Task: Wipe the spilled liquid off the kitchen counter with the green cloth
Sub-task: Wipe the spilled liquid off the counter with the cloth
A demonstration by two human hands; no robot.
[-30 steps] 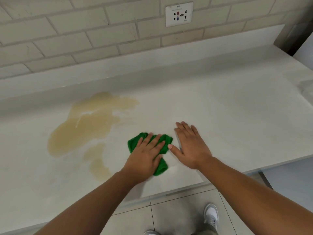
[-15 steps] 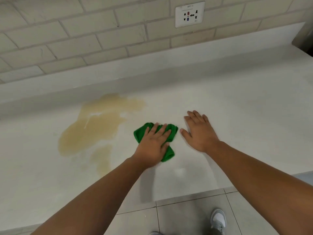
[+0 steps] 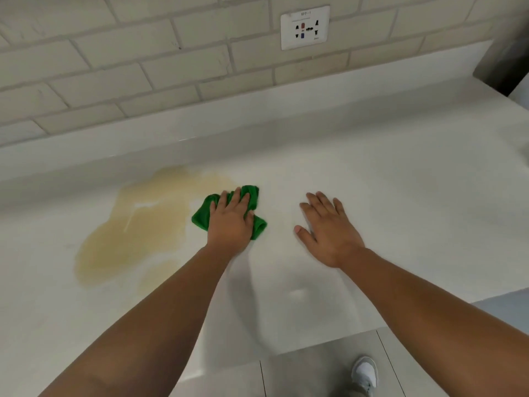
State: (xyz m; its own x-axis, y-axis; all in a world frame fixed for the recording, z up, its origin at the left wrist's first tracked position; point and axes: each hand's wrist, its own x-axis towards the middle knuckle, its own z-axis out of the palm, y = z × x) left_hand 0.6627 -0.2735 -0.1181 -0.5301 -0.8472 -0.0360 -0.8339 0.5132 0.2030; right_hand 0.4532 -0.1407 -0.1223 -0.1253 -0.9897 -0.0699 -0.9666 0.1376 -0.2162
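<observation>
A yellowish-brown spill (image 3: pixel 137 224) spreads over the left middle of the pale kitchen counter (image 3: pixel 400 202). The crumpled green cloth (image 3: pixel 201 217) lies at the spill's right edge, overlapping its upper right lobe. My left hand (image 3: pixel 230 222) presses flat on the cloth with straight fingers, covering most of it. About a hand's width to the right, my right hand (image 3: pixel 326 227) rests palm down on the bare counter, fingers spread, holding nothing.
A tiled wall with a white power socket (image 3: pixel 305 27) rises behind a low white upstand (image 3: pixel 257 116). A dark object (image 3: pixel 503 67) stands at the far right corner. The counter's front edge runs below my arms, with grey floor tiles and my shoe (image 3: pixel 365 373) beneath.
My left hand has pushed the cloth away from me and leftward, from beside the spill onto its right edge. My right hand stays flat on the counter, now farther from the cloth.
</observation>
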